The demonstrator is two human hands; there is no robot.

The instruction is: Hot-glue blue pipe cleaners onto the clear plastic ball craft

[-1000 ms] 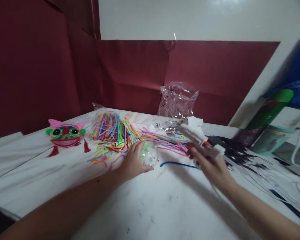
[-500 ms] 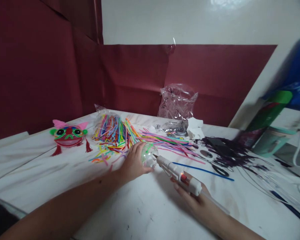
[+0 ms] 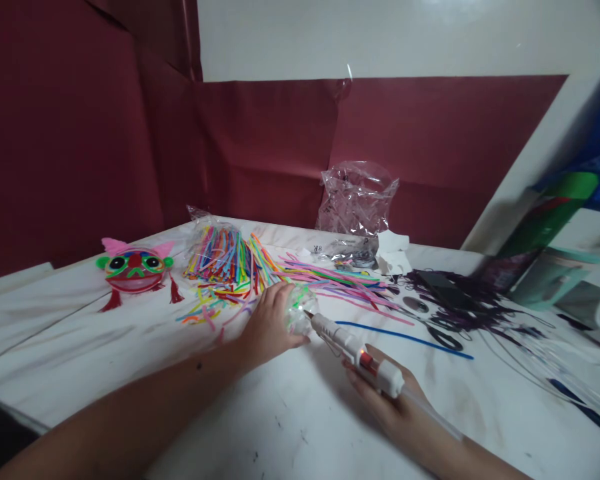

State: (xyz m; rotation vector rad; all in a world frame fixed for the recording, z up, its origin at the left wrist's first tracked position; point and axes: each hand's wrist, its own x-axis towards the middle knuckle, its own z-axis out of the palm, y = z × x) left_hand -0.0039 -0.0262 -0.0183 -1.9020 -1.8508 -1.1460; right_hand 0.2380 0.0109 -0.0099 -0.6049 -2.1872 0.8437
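My left hand (image 3: 267, 323) is wrapped around a clear plastic ball (image 3: 300, 310) resting on the white table (image 3: 130, 373). My right hand (image 3: 387, 400) grips a white glue gun (image 3: 357, 347) with a red light on its body. Its nozzle touches the ball's right side. A glue stick pokes out of the back of the gun, over my wrist.
A heap of coloured pipe cleaners (image 3: 230, 263) lies behind the ball. A red mask-like face with pink ears (image 3: 133, 270) sits at left. A blue pipe cleaner (image 3: 405, 339), scissors (image 3: 437, 333), dark threads (image 3: 455, 300) and a crumpled clear bag (image 3: 355, 203) are at right and back.
My right hand swung the glue gun down from above the pipe cleaners to the table, and its nozzle now rests against the ball. My left hand stayed on the ball.
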